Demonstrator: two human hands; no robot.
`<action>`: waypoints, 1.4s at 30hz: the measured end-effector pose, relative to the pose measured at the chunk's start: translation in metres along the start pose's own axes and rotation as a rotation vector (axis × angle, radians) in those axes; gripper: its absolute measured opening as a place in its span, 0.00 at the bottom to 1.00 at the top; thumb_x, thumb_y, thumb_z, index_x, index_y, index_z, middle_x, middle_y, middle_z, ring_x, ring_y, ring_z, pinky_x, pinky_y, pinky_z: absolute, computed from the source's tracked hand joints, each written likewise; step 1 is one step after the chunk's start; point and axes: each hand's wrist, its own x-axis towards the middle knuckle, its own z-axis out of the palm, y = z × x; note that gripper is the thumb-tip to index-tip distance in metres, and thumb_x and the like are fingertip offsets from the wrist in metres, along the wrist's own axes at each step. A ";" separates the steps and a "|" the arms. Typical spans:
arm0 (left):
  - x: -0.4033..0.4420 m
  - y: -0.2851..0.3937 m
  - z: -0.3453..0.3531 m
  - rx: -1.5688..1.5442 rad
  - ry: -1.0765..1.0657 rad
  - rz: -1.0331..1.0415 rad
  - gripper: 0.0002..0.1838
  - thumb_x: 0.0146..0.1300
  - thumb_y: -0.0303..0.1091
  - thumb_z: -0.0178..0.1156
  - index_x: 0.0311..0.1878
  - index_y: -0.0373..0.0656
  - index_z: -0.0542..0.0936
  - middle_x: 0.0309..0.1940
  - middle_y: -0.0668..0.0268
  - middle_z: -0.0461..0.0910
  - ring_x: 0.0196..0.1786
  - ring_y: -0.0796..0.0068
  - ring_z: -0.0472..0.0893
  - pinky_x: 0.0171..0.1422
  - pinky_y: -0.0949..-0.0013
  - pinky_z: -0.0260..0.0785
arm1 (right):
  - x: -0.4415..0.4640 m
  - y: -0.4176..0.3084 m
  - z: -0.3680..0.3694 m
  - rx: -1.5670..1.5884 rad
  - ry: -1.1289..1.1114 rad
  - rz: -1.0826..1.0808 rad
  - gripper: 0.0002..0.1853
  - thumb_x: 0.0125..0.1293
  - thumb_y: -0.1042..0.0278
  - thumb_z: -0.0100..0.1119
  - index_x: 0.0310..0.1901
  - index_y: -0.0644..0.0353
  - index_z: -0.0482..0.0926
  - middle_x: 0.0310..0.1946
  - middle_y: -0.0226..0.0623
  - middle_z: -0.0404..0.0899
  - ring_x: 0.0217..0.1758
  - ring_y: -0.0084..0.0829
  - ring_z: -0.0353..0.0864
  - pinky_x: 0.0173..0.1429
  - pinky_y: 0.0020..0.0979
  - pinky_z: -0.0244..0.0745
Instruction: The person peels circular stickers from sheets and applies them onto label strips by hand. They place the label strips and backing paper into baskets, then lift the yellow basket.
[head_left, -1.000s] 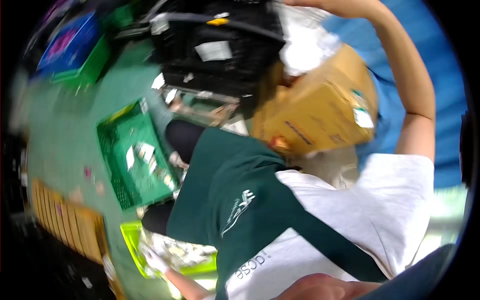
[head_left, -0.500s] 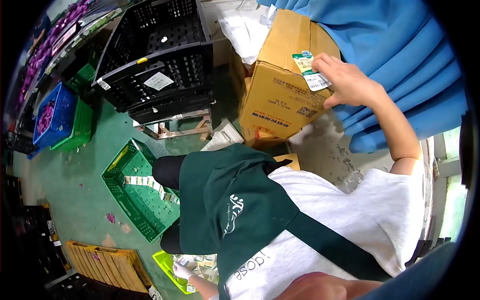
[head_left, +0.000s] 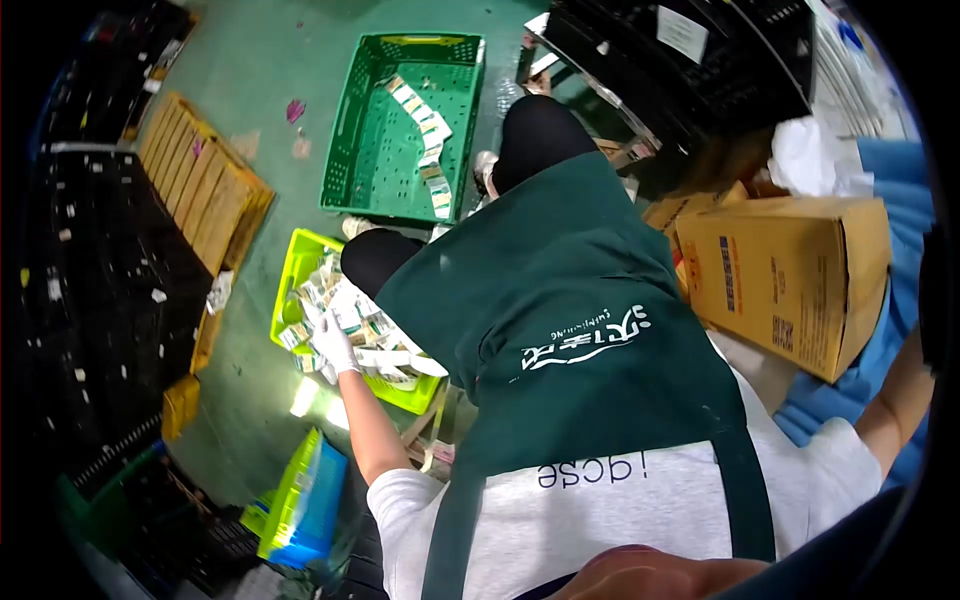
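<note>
My left hand [head_left: 333,345], in a white glove, is down in a lime-green basket [head_left: 287,285] among a heap of white-and-green printed labels [head_left: 365,318]. Its fingers blend into the labels, so I cannot make out whether they grip any. Only my right forearm [head_left: 897,400] shows at the right edge, beside blue cloth [head_left: 818,402]; the hand itself is out of sight. Near that arm stands a printed cardboard box [head_left: 765,265]. In front of my knees, a green perforated crate [head_left: 346,130] holds a strip of joined labels [head_left: 432,140].
Black crates [head_left: 735,75] stand on a low frame at upper right. To the left are a wooden pallet [head_left: 200,185] and stacked black crates [head_left: 105,270]. Blue and lime baskets [head_left: 315,500] sit on the floor at lower left. White plastic [head_left: 805,160] lies behind the box.
My view has swung left and down to the lime basket. Earlier my bare right hand held a label against the cardboard box; now that hand has left the picture.
</note>
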 end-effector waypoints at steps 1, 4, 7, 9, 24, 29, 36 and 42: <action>-0.011 0.006 0.003 -0.032 0.058 -0.026 0.16 0.69 0.37 0.53 0.40 0.30 0.79 0.29 0.65 0.79 0.35 0.76 0.75 0.44 0.70 0.68 | -0.009 0.030 0.040 -0.008 -0.182 0.101 0.09 0.64 0.71 0.60 0.42 0.65 0.75 0.35 0.39 0.81 0.34 0.26 0.81 0.38 0.26 0.80; -0.045 0.048 -0.002 0.046 0.064 -0.151 0.15 0.69 0.36 0.53 0.40 0.31 0.80 0.33 0.61 0.81 0.37 0.76 0.77 0.45 0.70 0.70 | -0.018 0.068 0.189 0.038 -0.577 0.070 0.16 0.68 0.66 0.54 0.55 0.60 0.75 0.47 0.36 0.82 0.48 0.30 0.81 0.54 0.30 0.76; -0.059 0.043 0.001 0.008 0.138 -0.116 0.13 0.69 0.34 0.54 0.40 0.31 0.80 0.34 0.63 0.81 0.37 0.78 0.77 0.44 0.73 0.70 | 0.028 0.031 0.387 0.427 -0.386 -0.265 0.12 0.52 0.79 0.66 0.39 0.58 0.77 0.34 0.39 0.79 0.38 0.40 0.80 0.42 0.35 0.75; -0.059 0.045 0.003 -0.032 0.105 -0.299 0.12 0.69 0.34 0.54 0.40 0.32 0.80 0.34 0.65 0.81 0.37 0.80 0.77 0.43 0.74 0.70 | 0.009 0.056 0.487 0.445 -0.457 -0.213 0.08 0.56 0.75 0.64 0.37 0.58 0.76 0.32 0.41 0.77 0.36 0.45 0.78 0.40 0.37 0.74; -0.014 0.039 0.089 -0.353 -0.020 -0.775 0.14 0.68 0.33 0.56 0.50 0.33 0.78 0.45 0.61 0.81 0.45 0.74 0.79 0.54 0.72 0.70 | -0.313 0.135 0.768 0.273 -0.837 0.062 0.08 0.58 0.71 0.60 0.40 0.57 0.77 0.38 0.33 0.79 0.45 0.36 0.78 0.46 0.35 0.76; -0.013 0.036 0.098 -0.307 -0.011 -0.786 0.14 0.68 0.33 0.55 0.51 0.33 0.78 0.45 0.61 0.81 0.44 0.73 0.78 0.54 0.72 0.70 | -0.309 0.139 0.757 0.257 -0.994 -0.012 0.13 0.59 0.67 0.61 0.45 0.59 0.76 0.57 0.32 0.75 0.54 0.35 0.77 0.54 0.33 0.75; -0.023 0.026 0.099 -0.295 0.020 -0.786 0.15 0.67 0.34 0.55 0.52 0.34 0.77 0.44 0.60 0.80 0.44 0.72 0.78 0.54 0.71 0.69 | -0.266 0.143 0.757 0.354 -1.404 -0.067 0.16 0.60 0.62 0.62 0.45 0.63 0.77 0.53 0.42 0.77 0.52 0.46 0.77 0.55 0.40 0.73; -0.033 0.011 0.102 -0.313 0.024 -0.834 0.16 0.67 0.34 0.55 0.53 0.34 0.77 0.44 0.59 0.80 0.44 0.71 0.78 0.53 0.71 0.69 | -0.264 0.019 0.752 1.007 -1.971 0.274 0.17 0.61 0.54 0.58 0.36 0.61 0.83 0.29 0.41 0.83 0.32 0.32 0.81 0.39 0.34 0.75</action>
